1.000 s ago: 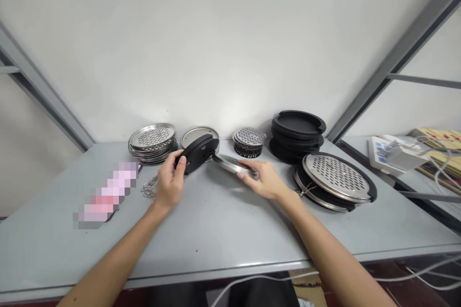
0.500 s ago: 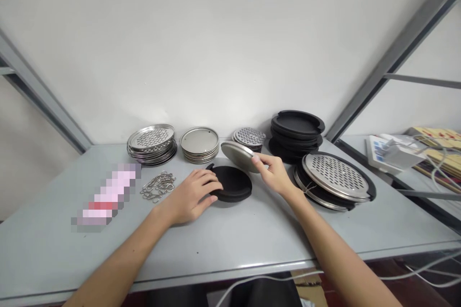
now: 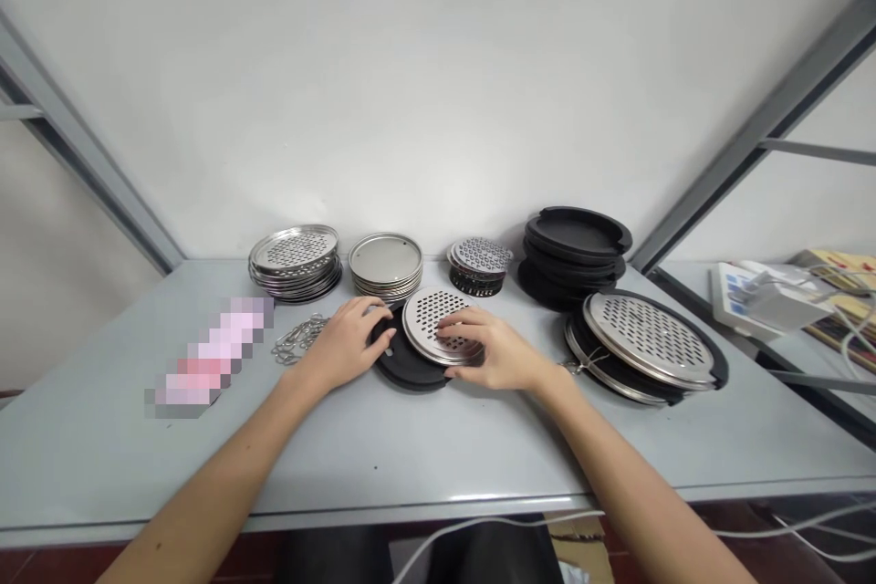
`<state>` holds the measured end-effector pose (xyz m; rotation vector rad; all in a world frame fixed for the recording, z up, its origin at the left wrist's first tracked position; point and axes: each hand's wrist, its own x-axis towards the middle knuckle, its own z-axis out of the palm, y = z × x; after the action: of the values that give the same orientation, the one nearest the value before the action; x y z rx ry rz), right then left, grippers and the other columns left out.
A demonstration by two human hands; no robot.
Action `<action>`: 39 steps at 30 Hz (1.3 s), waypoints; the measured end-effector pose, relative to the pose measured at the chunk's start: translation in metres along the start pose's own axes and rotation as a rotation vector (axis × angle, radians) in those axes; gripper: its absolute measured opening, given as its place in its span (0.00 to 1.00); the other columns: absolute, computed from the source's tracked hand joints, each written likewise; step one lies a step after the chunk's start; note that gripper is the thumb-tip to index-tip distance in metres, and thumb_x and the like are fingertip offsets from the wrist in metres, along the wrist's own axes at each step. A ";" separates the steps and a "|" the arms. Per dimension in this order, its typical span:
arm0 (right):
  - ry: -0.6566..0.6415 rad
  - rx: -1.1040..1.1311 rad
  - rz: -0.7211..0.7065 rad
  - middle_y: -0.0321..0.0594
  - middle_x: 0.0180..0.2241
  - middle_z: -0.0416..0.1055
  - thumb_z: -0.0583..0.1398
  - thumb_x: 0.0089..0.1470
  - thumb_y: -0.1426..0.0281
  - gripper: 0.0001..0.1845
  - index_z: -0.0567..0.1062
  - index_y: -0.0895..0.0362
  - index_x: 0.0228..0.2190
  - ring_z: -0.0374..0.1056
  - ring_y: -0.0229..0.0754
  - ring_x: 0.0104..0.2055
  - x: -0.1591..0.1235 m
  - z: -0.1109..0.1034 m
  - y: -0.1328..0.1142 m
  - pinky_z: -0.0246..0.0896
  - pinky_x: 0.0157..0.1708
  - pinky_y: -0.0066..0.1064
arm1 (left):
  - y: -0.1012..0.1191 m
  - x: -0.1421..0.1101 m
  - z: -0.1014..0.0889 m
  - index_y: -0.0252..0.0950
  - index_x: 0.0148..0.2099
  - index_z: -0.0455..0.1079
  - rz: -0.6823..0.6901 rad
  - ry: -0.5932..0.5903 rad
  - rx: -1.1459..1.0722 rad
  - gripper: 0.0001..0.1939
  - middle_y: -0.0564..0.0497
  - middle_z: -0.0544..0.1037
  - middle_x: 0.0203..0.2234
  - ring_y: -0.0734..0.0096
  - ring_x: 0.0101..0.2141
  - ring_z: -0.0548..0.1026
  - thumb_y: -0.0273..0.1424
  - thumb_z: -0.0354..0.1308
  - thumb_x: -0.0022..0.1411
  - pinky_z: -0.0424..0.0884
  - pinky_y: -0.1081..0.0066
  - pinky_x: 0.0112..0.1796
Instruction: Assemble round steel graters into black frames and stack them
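A black round base (image 3: 405,367) lies flat on the grey table (image 3: 424,447) in front of me. A perforated steel disc (image 3: 432,319) rests on top of it, tilted slightly. My right hand (image 3: 489,353) lies over the disc's near right edge, fingers spread on it. My left hand (image 3: 346,342) is at the base's left rim, fingers curled against it.
Along the wall stand a stack of perforated trays (image 3: 296,256), a stack of plain steel discs (image 3: 385,263), small perforated discs (image 3: 479,261) and black bases (image 3: 576,251). Wire clips (image 3: 298,337) lie left. Assembled pieces (image 3: 643,343) pile at right. A blurred pink patch (image 3: 209,356) sits far left.
The black base went from my left hand down flat onto the table. My right hand turned the steel disc over and brought it down onto the base.
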<state>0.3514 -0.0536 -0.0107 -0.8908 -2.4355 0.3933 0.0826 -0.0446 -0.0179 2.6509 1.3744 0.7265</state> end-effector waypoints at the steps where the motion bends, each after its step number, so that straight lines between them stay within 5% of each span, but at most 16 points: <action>1: -0.001 0.004 0.001 0.45 0.48 0.72 0.63 0.50 0.61 0.19 0.76 0.54 0.44 0.67 0.49 0.49 0.000 -0.001 0.000 0.62 0.51 0.42 | 0.000 0.000 0.001 0.37 0.52 0.68 -0.021 -0.011 -0.013 0.17 0.43 0.70 0.49 0.57 0.51 0.68 0.36 0.48 0.66 0.64 0.56 0.53; 6: 0.144 -0.068 0.163 0.47 0.49 0.70 0.56 0.58 0.61 0.17 0.75 0.56 0.44 0.65 0.48 0.52 -0.001 0.003 0.014 0.58 0.54 0.42 | 0.007 -0.003 0.000 0.39 0.63 0.58 -0.055 -0.148 -0.080 0.28 0.42 0.63 0.58 0.53 0.56 0.64 0.46 0.49 0.64 0.61 0.54 0.56; 11: 0.128 -0.136 0.360 0.55 0.58 0.60 0.55 0.56 0.54 0.32 0.64 0.60 0.56 0.57 0.53 0.60 -0.004 0.010 0.031 0.53 0.58 0.46 | 0.008 -0.008 -0.004 0.46 0.69 0.41 -0.035 -0.307 -0.103 0.46 0.41 0.47 0.66 0.44 0.63 0.52 0.54 0.56 0.55 0.57 0.48 0.57; 22: 0.008 -0.038 0.425 0.53 0.57 0.63 0.56 0.54 0.49 0.39 0.59 0.58 0.59 0.61 0.53 0.57 -0.007 0.004 0.030 0.57 0.55 0.44 | 0.001 -0.009 -0.001 0.49 0.68 0.45 -0.018 -0.299 -0.147 0.47 0.44 0.46 0.67 0.43 0.63 0.50 0.53 0.60 0.52 0.56 0.48 0.58; 28: 0.045 -0.166 0.477 0.51 0.53 0.68 0.52 0.59 0.53 0.29 0.63 0.57 0.56 0.66 0.52 0.52 -0.005 0.002 0.028 0.60 0.49 0.40 | 0.003 -0.009 -0.001 0.49 0.68 0.46 -0.032 -0.309 -0.157 0.47 0.44 0.46 0.67 0.42 0.63 0.49 0.53 0.61 0.51 0.55 0.46 0.58; 34: 0.100 -0.268 0.639 0.43 0.34 0.76 0.54 0.57 0.53 0.22 0.72 0.55 0.45 0.71 0.47 0.34 -0.003 -0.001 0.022 0.58 0.29 0.32 | 0.005 -0.009 -0.002 0.47 0.67 0.49 -0.017 -0.290 -0.188 0.46 0.43 0.47 0.66 0.43 0.63 0.50 0.52 0.62 0.50 0.55 0.47 0.58; 39: 0.143 -0.273 0.719 0.45 0.34 0.77 0.53 0.57 0.54 0.20 0.75 0.56 0.38 0.72 0.49 0.35 -0.003 -0.002 0.024 0.59 0.30 0.33 | 0.004 -0.009 -0.001 0.46 0.67 0.49 -0.004 -0.289 -0.195 0.47 0.43 0.47 0.66 0.42 0.64 0.49 0.51 0.63 0.50 0.54 0.47 0.59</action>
<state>0.3663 -0.0376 -0.0202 -1.8458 -1.9965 0.2276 0.0810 -0.0543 -0.0191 2.4806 1.1682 0.4289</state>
